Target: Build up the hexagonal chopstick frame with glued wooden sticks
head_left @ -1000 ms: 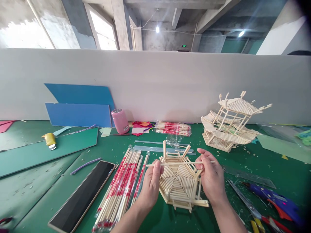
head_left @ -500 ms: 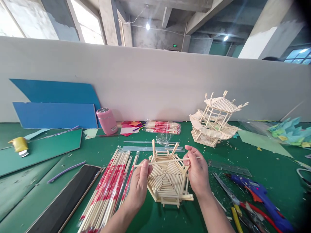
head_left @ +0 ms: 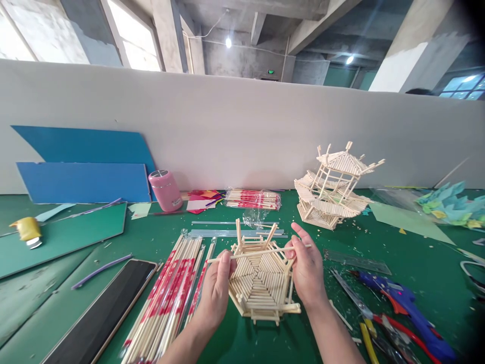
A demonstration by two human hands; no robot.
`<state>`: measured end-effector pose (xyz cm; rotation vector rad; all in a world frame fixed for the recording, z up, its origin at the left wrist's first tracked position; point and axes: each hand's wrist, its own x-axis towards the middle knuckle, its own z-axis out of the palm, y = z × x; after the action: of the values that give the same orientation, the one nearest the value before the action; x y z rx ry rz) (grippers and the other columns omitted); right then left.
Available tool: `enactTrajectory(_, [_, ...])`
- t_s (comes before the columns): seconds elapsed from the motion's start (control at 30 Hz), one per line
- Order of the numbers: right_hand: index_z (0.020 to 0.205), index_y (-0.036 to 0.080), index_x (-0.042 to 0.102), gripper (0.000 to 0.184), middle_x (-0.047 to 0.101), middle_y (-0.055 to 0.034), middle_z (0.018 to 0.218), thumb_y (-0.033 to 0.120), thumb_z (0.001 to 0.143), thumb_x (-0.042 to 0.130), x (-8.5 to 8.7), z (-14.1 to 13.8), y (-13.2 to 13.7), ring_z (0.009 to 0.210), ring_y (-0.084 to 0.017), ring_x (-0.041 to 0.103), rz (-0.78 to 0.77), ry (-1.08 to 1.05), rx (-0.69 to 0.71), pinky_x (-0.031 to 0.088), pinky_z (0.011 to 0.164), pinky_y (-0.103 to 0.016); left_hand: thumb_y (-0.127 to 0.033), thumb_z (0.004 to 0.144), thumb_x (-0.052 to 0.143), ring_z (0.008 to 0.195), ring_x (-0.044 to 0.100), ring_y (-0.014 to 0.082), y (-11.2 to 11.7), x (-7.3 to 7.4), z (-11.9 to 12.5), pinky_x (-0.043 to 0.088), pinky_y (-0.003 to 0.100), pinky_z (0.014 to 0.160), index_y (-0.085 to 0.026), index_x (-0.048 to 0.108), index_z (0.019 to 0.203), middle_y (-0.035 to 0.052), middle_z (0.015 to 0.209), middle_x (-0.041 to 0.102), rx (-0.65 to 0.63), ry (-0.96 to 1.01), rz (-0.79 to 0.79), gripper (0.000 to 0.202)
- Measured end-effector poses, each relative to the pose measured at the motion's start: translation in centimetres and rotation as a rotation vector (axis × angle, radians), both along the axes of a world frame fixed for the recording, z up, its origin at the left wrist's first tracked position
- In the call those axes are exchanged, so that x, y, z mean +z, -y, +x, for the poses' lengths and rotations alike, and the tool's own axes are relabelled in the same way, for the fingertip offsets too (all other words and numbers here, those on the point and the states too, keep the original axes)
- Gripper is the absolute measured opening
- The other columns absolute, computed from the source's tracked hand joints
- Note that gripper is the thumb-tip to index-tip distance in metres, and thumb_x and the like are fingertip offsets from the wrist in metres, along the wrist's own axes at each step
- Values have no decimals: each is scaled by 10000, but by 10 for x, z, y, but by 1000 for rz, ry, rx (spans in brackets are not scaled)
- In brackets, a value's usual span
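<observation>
Left hand [head_left: 216,290] and right hand [head_left: 307,270] pinch a stick [head_left: 259,252] lying left-right, nearly level.

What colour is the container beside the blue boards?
The container is pink with a silvery top, clearest in the head view.

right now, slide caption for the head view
Left hand and right hand hold one thin stick across a hexagonal stick frame.

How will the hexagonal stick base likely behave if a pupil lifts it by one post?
Probably light: the hexagonal stick base is only thin sticks. Likely fragile there: each upright post is a single stick. Wide and low on the table, it seems unlikely to tip.
</observation>
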<state>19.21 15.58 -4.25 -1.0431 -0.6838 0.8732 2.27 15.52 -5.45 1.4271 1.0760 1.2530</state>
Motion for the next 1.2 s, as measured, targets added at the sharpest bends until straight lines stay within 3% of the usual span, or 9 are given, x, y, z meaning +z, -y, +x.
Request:
enactTrajectory(0.53, [1044,166,567,352,366,82,483,378,763,543,-1,0,0,436,-74,307,-1,3,16,237,445,-217,-480,864,270,564,311,132,0,2,1,280,250,547,-200,342,588,-30,599,318,7,2,-2,400])
enactTrajectory(0.83, [1031,184,585,326,352,80,517,332,741,588,-2,0,2,460,-65,290,13,-45,23,212,441,-216,-462,871,239,574,322,139,7,17,4,294,257,566,-207,323,579,-23,614,325,36,-69,2,397])
enactTrajectory(1.2, [1040,169,582,338,359,69,534,329,743,589,-1,1,4,471,-73,288,2,-15,11,208,442,-224,-412,886,230,546,302,133,9,21,3,315,244,565,-210,308,564,-28,590,320,8,-77,10,388])
